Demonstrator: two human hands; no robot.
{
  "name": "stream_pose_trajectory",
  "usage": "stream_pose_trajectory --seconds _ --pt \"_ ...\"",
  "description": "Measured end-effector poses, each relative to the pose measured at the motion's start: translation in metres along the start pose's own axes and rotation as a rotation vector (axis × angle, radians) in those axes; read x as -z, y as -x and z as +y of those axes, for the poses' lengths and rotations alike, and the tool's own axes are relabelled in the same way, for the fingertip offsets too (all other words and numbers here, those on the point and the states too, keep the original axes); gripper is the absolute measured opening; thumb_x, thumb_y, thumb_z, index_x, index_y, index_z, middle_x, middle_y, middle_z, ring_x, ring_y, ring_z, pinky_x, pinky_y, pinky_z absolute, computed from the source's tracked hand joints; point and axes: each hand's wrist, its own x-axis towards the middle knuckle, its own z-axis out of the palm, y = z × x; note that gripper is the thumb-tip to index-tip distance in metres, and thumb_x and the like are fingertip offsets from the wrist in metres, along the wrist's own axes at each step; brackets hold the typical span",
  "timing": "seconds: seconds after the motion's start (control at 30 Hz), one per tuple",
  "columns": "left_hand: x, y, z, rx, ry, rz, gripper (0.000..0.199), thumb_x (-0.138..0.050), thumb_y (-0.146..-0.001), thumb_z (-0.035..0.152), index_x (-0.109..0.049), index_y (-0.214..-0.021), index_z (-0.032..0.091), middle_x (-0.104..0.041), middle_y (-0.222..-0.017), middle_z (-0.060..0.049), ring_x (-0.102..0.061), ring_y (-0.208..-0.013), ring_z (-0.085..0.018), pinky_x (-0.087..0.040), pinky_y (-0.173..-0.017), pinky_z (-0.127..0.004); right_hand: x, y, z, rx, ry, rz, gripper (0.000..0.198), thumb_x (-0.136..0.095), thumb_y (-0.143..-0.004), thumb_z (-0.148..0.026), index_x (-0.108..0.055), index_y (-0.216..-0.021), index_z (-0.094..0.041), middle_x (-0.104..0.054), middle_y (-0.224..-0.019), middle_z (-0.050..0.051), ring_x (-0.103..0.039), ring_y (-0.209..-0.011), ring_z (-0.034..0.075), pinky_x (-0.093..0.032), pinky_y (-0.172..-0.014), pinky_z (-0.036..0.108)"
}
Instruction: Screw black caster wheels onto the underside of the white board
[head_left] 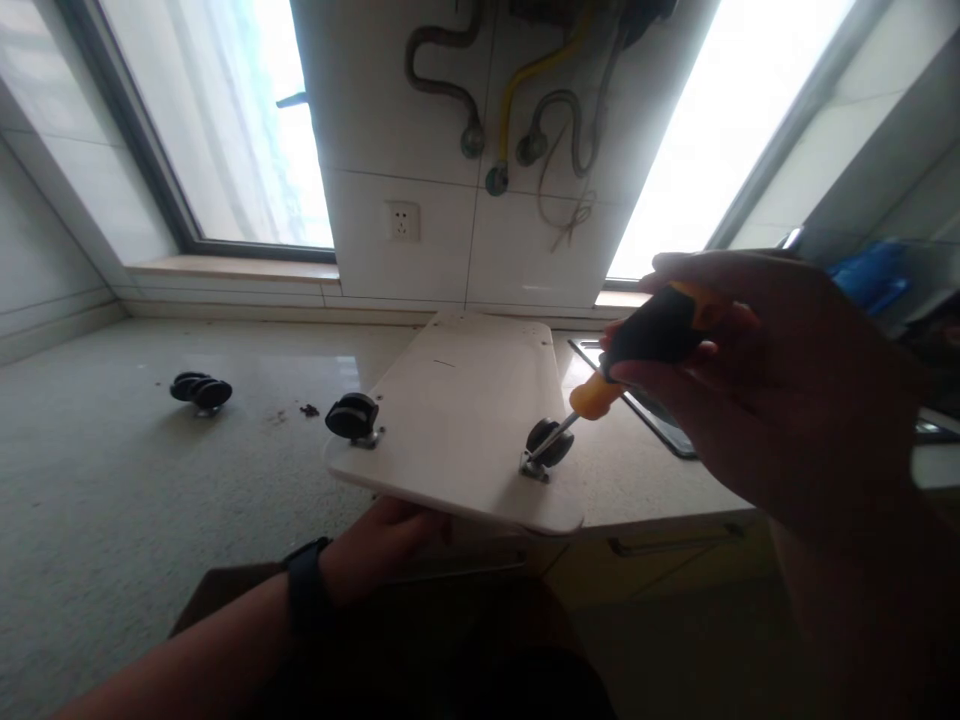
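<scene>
White-tiled wall fills the upper middle of the frame I am watching, between a bright left window and a bright right window. Near the top centre I make out a yellow hose and, lower on the tiles, a socket. Below runs a pale speckled tabletop, where loose black caster wheels lie at centre left, with small dark bits that I cannot identify beside the board.

At the centre of my view sits the white board, its rounded near edge reaching past the tabletop's front. One black caster stands at its near left corner, another caster at its near right.

My right hand, at right, grasps a black-and-yellow screwdriver, slanted down to the left with its tip at the right caster's metal plate. My left hand, at lower centre, reaches under the board; its fingers are mostly hidden, so I cannot tell whether it grips. A dark wristband circles that wrist.
</scene>
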Motion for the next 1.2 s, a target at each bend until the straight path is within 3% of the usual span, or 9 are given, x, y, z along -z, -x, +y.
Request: stream_pose_trajectory --seconds 0.1,0.37,0.63,0.93,1.2 --pt "-0.0006 -0.0005 -0.0010 0.018 -0.012 -0.007 0.041 -0.055 -0.094 0.053 -0.076 -0.086 0.018 -0.067 -0.078 -0.004 -0.056 -0.076 -0.020 -0.046 -0.072 -0.030 0.0003 -0.0005 -0.0032 0.046 0.038 -0.066 0.060 -0.083 -0.081 -0.028 -0.063 -0.137 -0.040 -0.064 -0.124 0.001 -0.065 -0.101 0.019 -0.065 -0.074 0.031" --pt "0.0018 0.0010 0.0027 -0.004 -0.045 -0.017 0.041 -0.054 -0.095 0.052 -0.075 -0.085 0.018 -0.068 -0.081 -0.004 -0.058 -0.081 -0.021 -0.047 -0.075 -0.031 -0.0038 0.0005 -0.0018 0.029 0.004 -0.105 0.058 -0.078 -0.085 -0.024 -0.061 -0.139 -0.039 -0.063 -0.127 0.001 -0.067 -0.102 0.019 -0.066 -0.079 0.032" --pt "0.0015 0.0000 -0.0030 -0.021 -0.028 -0.012 0.039 -0.055 -0.095 0.049 -0.076 -0.085 0.018 -0.069 -0.083 -0.005 -0.057 -0.080 -0.020 -0.047 -0.078 -0.032 -0.0050 -0.0001 0.0023 0.003 -0.056 -0.091 0.058 -0.081 -0.081 -0.022 -0.065 -0.135 -0.034 -0.064 -0.122 0.003 -0.068 -0.099 0.021 -0.066 -0.078 0.037" --pt "0.0012 -0.0004 0.0009 -0.016 -0.026 -0.011 0.038 -0.055 -0.094 0.049 -0.075 -0.084 0.017 -0.067 -0.079 -0.004 -0.056 -0.077 -0.020 -0.046 -0.074 -0.031 -0.0054 0.0017 0.0017 -0.037 -0.046 -0.093 0.057 -0.079 -0.082 -0.029 -0.063 -0.135 -0.043 -0.064 -0.122 0.002 -0.070 -0.099 0.024 -0.067 -0.077 0.043" --pt "0.0029 -0.0013 -0.0033 -0.032 -0.031 -0.018 0.040 -0.054 -0.096 0.050 -0.075 -0.084 0.018 -0.068 -0.082 -0.004 -0.057 -0.079 -0.020 -0.045 -0.074 -0.029 -0.0039 0.0019 0.0022 -0.028 -0.018 -0.071 0.056 -0.078 -0.083 -0.027 -0.064 -0.135 -0.042 -0.064 -0.122 0.003 -0.069 -0.098 0.024 -0.068 -0.076 0.040"
